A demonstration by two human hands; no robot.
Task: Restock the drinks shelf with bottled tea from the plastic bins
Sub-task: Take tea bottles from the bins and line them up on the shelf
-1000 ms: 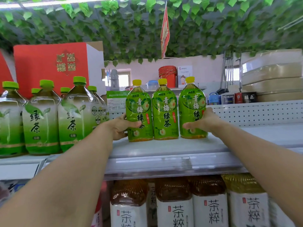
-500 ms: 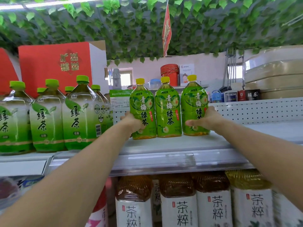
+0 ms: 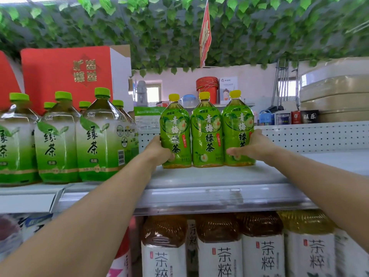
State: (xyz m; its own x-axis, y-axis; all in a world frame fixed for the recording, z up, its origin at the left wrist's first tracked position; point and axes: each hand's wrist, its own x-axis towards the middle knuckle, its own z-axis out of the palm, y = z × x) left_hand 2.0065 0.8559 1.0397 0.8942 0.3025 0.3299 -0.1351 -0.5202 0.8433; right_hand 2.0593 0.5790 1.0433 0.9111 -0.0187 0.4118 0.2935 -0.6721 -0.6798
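Three yellow-capped bottles of green tea stand upright in a touching row on the top shelf, set back from its front lip. The left hand curls round the lower part of the left bottle, thumb across the front of the label. The right hand wraps the outer side of the right bottle, thumb extended forward near its base. The middle bottle is held only by the squeeze between its neighbours. No plastic bin is in view.

Risk, as a judgement: the bottles are tall and gripped low, so a push may tip the tops forward or back rather than slide the bases. If the side pressure slackens, the middle bottle could lag behind or twist out of line. A slide to the left could knock the large green-capped bottles, which stand near the left hand.

Room: the shelf surface is bare to the right of the row and in front of it. Behind stands a perforated white back panel, which limits rearward travel. The front lip is the only open drop, above the white-labelled bottles on the lower shelf.
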